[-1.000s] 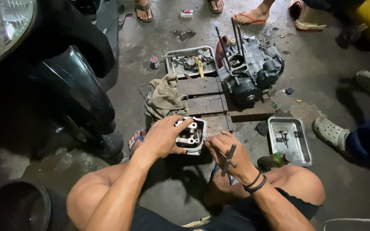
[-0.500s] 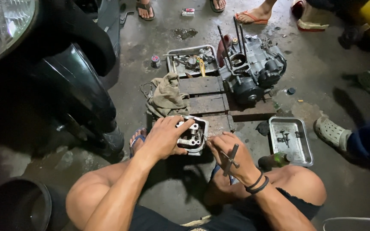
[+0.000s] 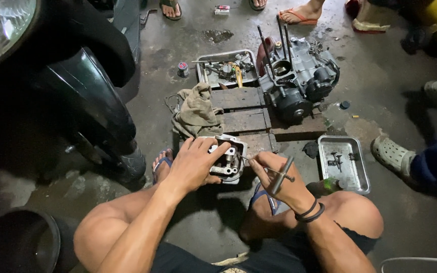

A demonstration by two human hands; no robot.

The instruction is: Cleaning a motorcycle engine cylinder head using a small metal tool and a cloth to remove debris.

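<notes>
Between the squatting person's knees, on the wet concrete floor (image 3: 218, 222), sits the cylinder head (image 3: 228, 161), a small grey casting just near of the wooden planks (image 3: 238, 108). The left hand (image 3: 195, 164) is closed over its left side, fingers curled across the top, pinning it down. The right hand (image 3: 274, 179) is wrapped around a T-handle tool (image 3: 279, 174), whose thin shaft points left into the head's right side.

To work this well, the left hand should press the casting flat so it cannot rock or spin, and the tool's shaft should stay in line with whatever it engages; the tip itself is too small to make out. Turning gently and feeling for binding seems wiser than forcing it.

Far and right stands the engine block (image 3: 299, 81). A parts tray (image 3: 227, 68) lies beyond the planks, another tray (image 3: 344, 163) sits right, and a rag (image 3: 195, 112) lies left.
</notes>
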